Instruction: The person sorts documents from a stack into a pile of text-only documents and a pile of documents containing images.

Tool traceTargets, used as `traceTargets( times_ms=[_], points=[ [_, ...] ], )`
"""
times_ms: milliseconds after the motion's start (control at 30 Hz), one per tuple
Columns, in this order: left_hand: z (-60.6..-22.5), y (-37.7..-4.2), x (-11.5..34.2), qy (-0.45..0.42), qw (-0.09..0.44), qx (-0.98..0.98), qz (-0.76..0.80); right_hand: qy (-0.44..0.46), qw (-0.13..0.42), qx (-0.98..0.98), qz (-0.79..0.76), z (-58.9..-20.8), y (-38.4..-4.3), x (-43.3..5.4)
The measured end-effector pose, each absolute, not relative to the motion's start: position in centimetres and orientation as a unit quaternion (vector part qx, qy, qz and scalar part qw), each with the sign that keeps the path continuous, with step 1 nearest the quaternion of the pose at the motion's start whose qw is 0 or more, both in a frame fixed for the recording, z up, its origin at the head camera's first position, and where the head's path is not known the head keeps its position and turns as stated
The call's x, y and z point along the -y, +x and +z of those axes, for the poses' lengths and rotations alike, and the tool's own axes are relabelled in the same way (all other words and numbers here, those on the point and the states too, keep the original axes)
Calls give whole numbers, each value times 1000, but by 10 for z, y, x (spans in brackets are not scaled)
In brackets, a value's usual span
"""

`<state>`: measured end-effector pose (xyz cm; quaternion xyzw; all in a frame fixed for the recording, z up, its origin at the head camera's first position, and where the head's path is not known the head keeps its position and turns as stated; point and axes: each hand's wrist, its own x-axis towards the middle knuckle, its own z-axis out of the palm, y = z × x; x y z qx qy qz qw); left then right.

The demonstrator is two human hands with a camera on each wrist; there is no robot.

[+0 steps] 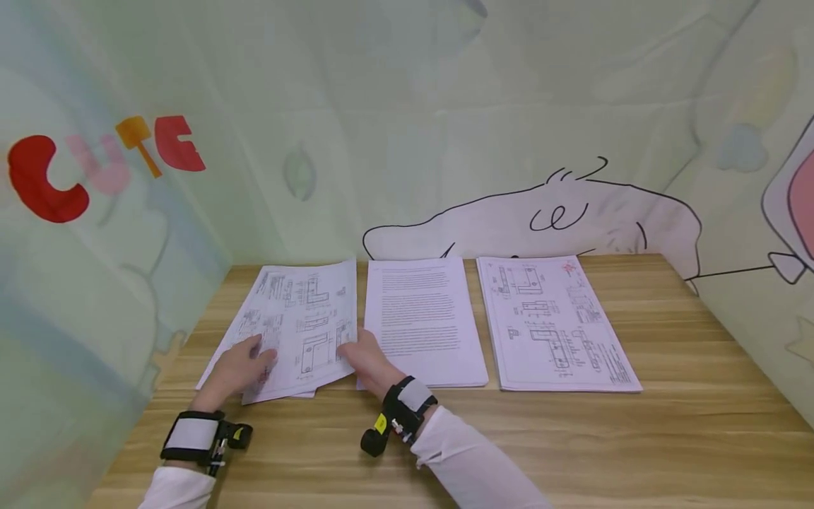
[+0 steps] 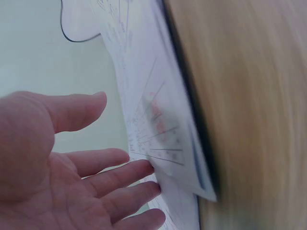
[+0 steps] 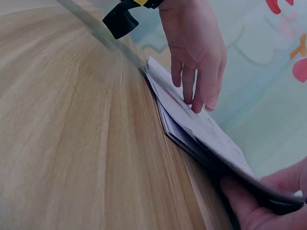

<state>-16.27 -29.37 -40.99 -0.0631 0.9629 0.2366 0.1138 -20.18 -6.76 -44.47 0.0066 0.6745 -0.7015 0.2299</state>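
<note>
A drawing sheet [image 1: 311,297] with printed part outlines lies slightly askew over other papers at the left. Its right side is raised off the table where my right hand [image 1: 372,360] pinches the edge; in the right wrist view, that hand's fingers [image 3: 240,199] are at the lifted edge. My left hand [image 1: 237,367] is over the left part of the papers, fingers spread and extended. In the left wrist view, its fingertips [image 2: 152,167] are at the paper near a red mark. I cannot tell how many sheets the right hand holds.
A stack of text pages [image 1: 416,318] lies in the middle, close beside the right hand. Farther right is another stack of drawings [image 1: 556,325] with a red mark on top. A printed cloth [image 1: 407,141] hangs behind the wooden table [image 1: 572,445].
</note>
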Motion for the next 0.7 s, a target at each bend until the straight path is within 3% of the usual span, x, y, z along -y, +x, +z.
traceTargets(
  times_ms=[367, 700],
  points=[
    [-414, -167, 277, -97, 57, -928, 355, 36, 162, -667, -726, -433, -207, 39],
    [-413, -179, 227, -152, 56, -748, 644, -1, 152, -645, -749, -417, -209, -17]
  ],
)
